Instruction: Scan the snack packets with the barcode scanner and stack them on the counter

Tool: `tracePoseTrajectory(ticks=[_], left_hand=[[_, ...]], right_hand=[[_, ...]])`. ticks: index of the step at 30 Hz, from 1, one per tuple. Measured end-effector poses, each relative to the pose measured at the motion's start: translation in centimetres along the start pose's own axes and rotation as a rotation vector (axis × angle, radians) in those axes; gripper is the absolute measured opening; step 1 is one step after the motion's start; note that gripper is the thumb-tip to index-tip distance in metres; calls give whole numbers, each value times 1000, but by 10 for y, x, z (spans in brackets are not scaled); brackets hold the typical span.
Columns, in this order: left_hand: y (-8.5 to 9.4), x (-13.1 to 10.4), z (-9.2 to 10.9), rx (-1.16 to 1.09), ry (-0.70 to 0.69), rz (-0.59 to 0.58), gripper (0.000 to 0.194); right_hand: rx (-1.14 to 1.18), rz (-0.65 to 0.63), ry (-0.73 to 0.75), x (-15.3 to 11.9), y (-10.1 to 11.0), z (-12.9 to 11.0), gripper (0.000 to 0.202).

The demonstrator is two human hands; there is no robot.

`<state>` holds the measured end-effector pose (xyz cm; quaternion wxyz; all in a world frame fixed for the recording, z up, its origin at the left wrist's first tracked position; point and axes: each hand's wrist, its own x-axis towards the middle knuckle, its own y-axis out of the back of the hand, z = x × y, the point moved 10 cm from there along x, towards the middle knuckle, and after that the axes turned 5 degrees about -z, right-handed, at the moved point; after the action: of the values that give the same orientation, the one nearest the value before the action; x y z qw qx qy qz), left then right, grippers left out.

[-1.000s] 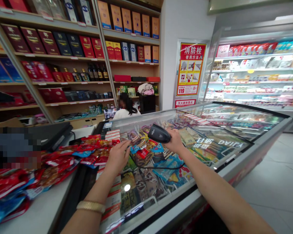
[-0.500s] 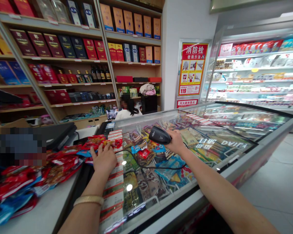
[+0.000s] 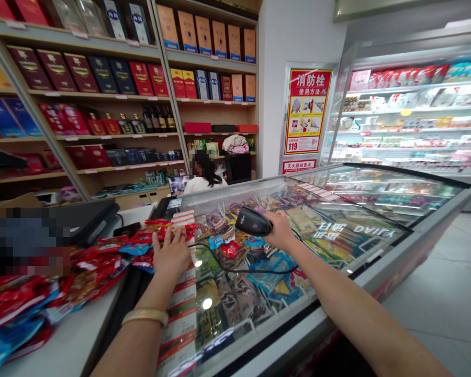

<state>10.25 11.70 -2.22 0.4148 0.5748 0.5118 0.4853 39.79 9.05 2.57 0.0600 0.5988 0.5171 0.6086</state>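
Observation:
My right hand grips a black barcode scanner, holding it over the glass lid of a freezer. The scanner's head points left, and its black cable loops across the glass. My left hand lies with fingers spread on the right end of a heap of red and blue snack packets, at the freezer's left edge. Under the scanner, a few small red and blue packets show among the goods; I cannot tell whether they lie on or below the glass.
A white counter on the left bears the packets and a dark flat device. Behind the freezer a person sits near shelves of boxed bottles. A lit refrigerated display stands at the back right.
My left hand has shifted slightly right over the packets, its fingers now flatter. The scanner stays in my right hand, nearly in the same place. The view has turned slightly.

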Motion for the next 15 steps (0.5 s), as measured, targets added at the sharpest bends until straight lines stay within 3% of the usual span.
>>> tracePoseTrajectory(ticks=[10,15], left_hand=[[11,-5,-2,-117,-33,115,59],[29,-3,-18,-405,-9,263,55]], right_hand=[[-12,-14,-26,0,1,3,12],[-9,-11,-20,0,0,3,17]])
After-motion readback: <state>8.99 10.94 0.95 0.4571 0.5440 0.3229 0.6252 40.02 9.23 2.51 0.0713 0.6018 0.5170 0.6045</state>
